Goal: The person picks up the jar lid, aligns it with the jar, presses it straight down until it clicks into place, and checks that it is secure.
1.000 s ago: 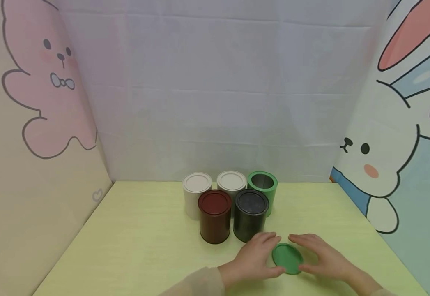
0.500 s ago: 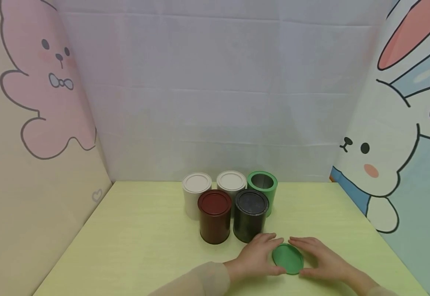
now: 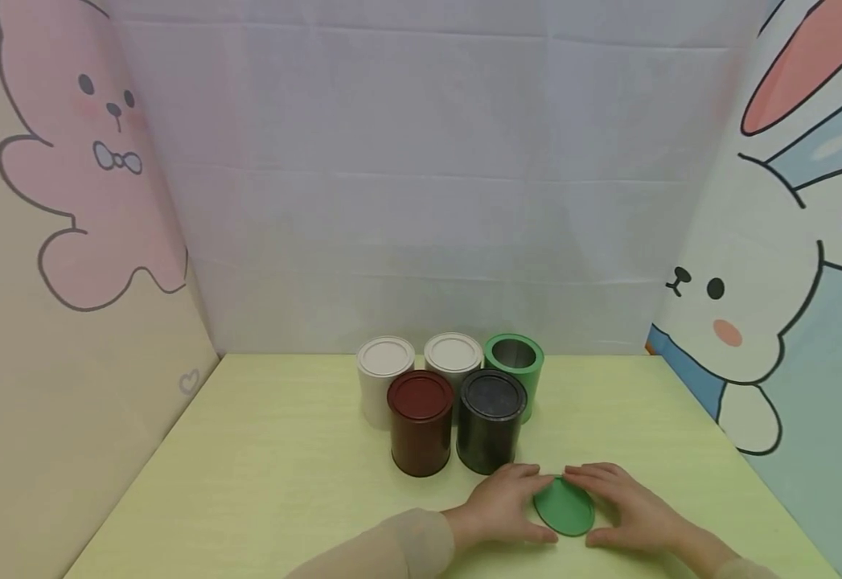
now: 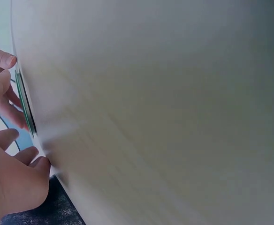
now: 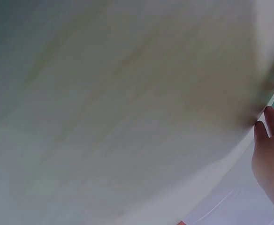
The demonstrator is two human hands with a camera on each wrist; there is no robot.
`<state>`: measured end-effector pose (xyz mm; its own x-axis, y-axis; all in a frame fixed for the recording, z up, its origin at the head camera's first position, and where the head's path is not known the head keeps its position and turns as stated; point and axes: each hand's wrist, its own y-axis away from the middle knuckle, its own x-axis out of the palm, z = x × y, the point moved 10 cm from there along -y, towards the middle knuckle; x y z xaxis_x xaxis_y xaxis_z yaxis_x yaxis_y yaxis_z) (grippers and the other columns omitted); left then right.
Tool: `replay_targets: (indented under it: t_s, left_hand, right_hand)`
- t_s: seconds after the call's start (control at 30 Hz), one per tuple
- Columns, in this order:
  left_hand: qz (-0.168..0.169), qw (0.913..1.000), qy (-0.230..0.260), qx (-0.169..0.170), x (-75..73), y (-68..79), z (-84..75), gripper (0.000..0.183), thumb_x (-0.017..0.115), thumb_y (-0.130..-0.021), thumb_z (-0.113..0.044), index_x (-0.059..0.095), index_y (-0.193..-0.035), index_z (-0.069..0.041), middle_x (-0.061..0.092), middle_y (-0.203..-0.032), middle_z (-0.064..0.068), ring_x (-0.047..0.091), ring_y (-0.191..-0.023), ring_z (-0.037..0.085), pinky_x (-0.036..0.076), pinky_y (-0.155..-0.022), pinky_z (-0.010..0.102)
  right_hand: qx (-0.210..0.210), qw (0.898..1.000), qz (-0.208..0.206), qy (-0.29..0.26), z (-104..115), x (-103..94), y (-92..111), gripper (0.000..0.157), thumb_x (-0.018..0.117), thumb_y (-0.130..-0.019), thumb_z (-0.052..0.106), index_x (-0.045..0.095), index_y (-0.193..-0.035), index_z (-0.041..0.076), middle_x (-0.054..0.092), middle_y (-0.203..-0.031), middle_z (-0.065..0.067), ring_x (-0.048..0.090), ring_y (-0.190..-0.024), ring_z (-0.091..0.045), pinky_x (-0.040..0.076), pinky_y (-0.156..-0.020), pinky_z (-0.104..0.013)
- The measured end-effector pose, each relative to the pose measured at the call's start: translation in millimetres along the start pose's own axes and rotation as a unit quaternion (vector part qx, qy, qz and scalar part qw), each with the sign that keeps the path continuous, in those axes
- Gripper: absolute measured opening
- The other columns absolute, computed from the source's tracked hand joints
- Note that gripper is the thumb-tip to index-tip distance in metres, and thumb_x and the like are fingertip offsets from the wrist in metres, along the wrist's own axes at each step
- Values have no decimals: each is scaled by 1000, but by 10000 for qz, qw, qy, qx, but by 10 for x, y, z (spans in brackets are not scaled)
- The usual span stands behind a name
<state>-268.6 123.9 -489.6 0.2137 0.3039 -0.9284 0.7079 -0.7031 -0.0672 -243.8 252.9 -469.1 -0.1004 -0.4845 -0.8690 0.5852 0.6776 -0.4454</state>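
Note:
A round green lid [image 3: 565, 510] lies flat on the table between both hands in the head view. My left hand [image 3: 500, 508] rests at its left side, the index fingertip over the far rim and the thumb by the near rim. Mirroring it on the right, my right hand [image 3: 629, 511] has its fingertips at the far rim and its thumb near the front edge. Both hands have relaxed fingers; contact with the rim is hard to judge. In the left wrist view the lid [image 4: 25, 103] appears edge-on. The right wrist view shows mostly table, with the right hand [image 5: 273, 150] at the edge.
Behind the hands stand a dark red can [image 3: 421, 438], a black can [image 3: 489, 438], two white cans [image 3: 377, 398] and a lidless green can [image 3: 531, 386]. The black can is close to the left fingers. A pale curtain [image 3: 421, 201] backs the yellow-green table [image 3: 261, 466].
My left hand has shifted slightly right, its index fingertip now over the lid's far rim. The right fingertips have drawn a little nearer to that rim. The lid has barely moved.

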Motion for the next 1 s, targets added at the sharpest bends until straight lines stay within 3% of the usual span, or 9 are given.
replay_targets:
  t_s: [0.37, 0.63, 0.8, 1.0]
  left_hand:
    - [-63, 9989, -381, 251, 51, -26, -7, 66, 75, -82, -51, 58, -141, -26, 54, -141, -7, 45, -132, 11, 42, -100, 24]
    - [-168, 9979, -494, 389, 48, -35, -1, 58, 77, -82, -46, 64, -135, -23, 58, -137, -9, 48, -130, 11, 39, -103, 21]
    - [-329, 9978, -332, 474, 17, -19, -10, 54, 78, -82, -45, 68, -130, -22, 60, -133, -9, 50, -128, 11, 39, -102, 21]
    - [-492, 9977, 203, 426, -46, 2, -6, 47, 80, -82, -42, 73, -123, -20, 64, -129, -9, 53, -123, 9, 41, -100, 20]
  right_hand:
    - [-23, 9993, 61, 363, 9, -4, -1, 70, 82, -76, 48, 63, -134, 14, 61, -133, 1, 51, -116, -20, 31, -99, -12]
    - [-12, 9991, 136, 393, 9, 14, -22, 66, 79, -78, 50, 66, -130, 11, 63, -130, 2, 52, -115, -17, 29, -100, -9]
    - [15, 9993, 118, 351, -3, 27, -7, 64, 80, -78, 50, 67, -128, 11, 64, -128, 2, 53, -114, -15, 28, -100, -8]
    - [-41, 10000, 15, 14, 7, 2, 4, 58, 82, -79, 42, 68, -126, 11, 65, -126, -2, 55, -111, -19, 32, -99, -11]
